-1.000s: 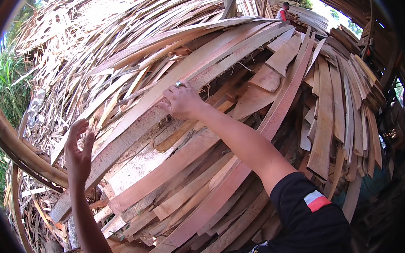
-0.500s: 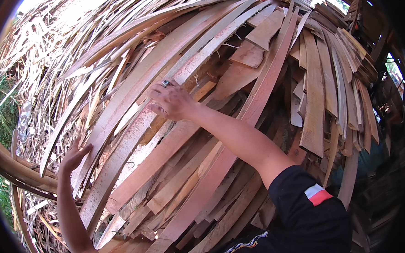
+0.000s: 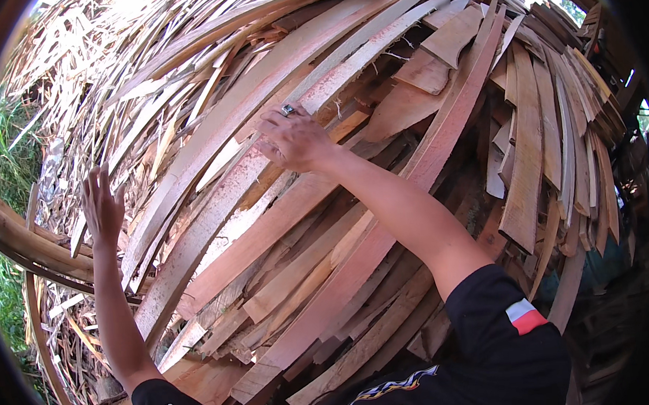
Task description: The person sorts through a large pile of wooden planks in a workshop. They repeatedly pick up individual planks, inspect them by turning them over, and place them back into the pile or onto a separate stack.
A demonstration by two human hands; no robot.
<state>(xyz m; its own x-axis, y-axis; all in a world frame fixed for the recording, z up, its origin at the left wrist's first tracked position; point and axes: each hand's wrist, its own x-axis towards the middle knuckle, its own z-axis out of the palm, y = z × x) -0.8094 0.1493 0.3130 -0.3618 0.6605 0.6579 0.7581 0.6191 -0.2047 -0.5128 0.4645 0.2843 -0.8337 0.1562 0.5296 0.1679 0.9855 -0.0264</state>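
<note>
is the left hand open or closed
Open: the left hand has its fingers extended, with nothing visible in its grasp.

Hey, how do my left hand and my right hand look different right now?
Your left hand is open with its fingers extended, while your right hand is bent, its fingers curled over a speckled board. Your right hand wears a ring; none shows on your left hand. Your left hand appears to hold nothing, while your right hand is on that board. Neither wears a glove.
</note>
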